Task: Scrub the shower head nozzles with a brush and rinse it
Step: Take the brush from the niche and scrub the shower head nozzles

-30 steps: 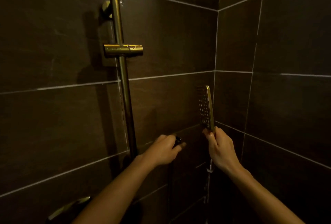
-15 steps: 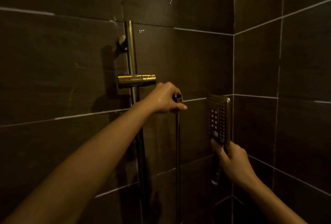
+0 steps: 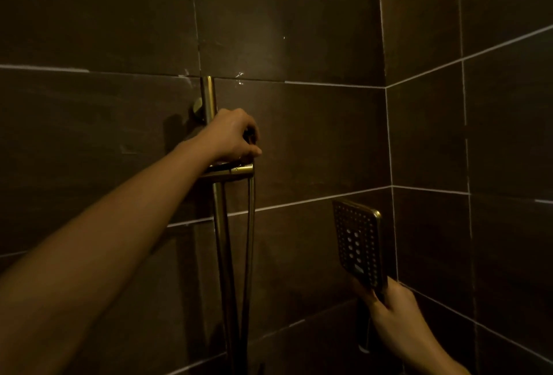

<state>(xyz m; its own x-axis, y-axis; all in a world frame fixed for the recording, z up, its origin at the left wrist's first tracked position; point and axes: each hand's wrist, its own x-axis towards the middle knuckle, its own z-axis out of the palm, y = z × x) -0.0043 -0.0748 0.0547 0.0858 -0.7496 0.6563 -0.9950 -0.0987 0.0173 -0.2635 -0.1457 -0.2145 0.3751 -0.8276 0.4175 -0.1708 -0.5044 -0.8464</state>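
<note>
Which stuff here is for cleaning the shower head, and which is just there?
For the job:
shower head, held by the right hand
thin dark thing gripped by the left hand

Just there:
rail
holder
tiled wall

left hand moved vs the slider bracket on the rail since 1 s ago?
Yes. The left hand rose: it was well below the bracket on the rail, and now sits on top of it.
</note>
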